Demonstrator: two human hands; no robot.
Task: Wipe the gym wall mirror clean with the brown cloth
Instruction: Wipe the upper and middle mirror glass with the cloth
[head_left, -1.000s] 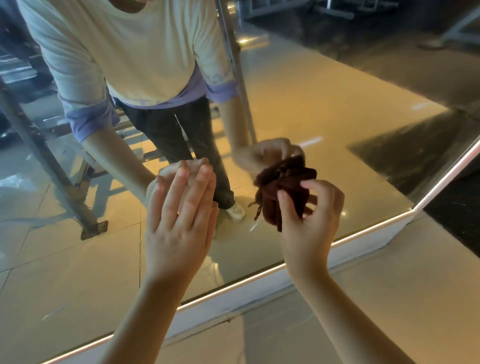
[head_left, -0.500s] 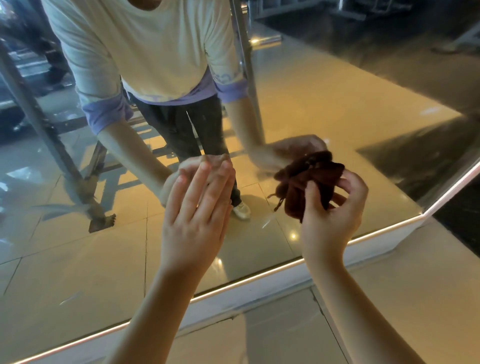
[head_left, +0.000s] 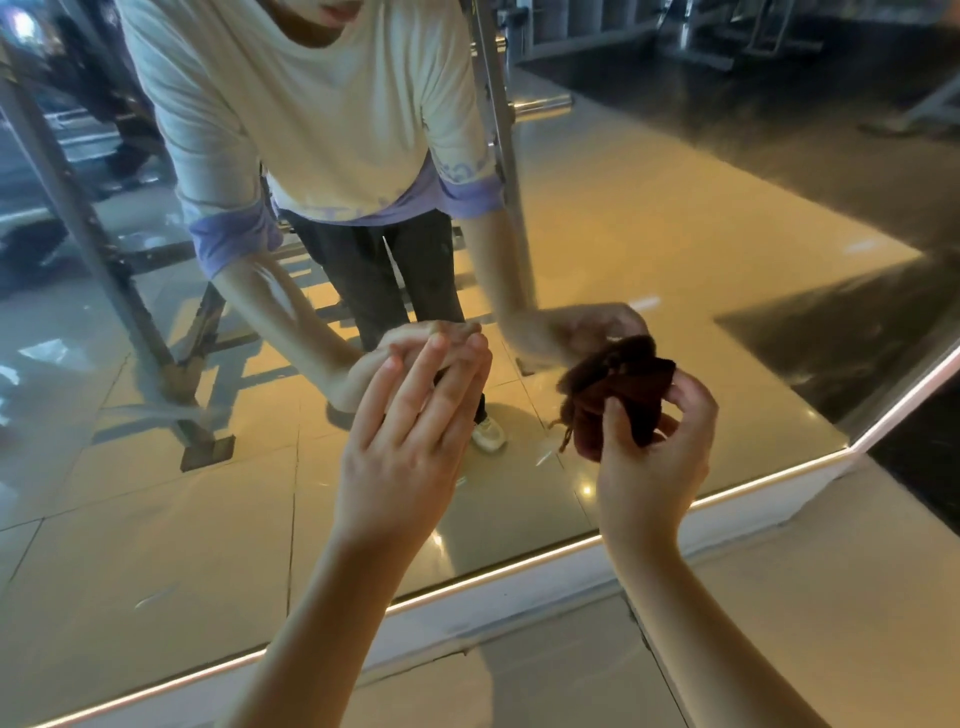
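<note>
The wall mirror (head_left: 649, 218) fills most of the view and reflects a person, both arms and the gym floor. A bunched brown cloth (head_left: 618, 395) with a loose thread hanging is pressed against the glass low on the right. My right hand (head_left: 654, 452) grips it from behind, thumb and fingers curled round the bundle. My left hand (head_left: 410, 436) is flat with straight fingers, its fingertips touching the glass just left of the cloth.
A white ledge (head_left: 519, 603) with a lit strip runs along the mirror's bottom edge, above the beige tiled floor (head_left: 831, 597). Reflected in the glass stand metal gym frames (head_left: 104, 260) at the left and dark flooring (head_left: 779, 130) at the upper right.
Both hands have shifted right and slightly up along the glass, the cloth moving with my right hand. The view has tilted up, showing more of the reflected person.
</note>
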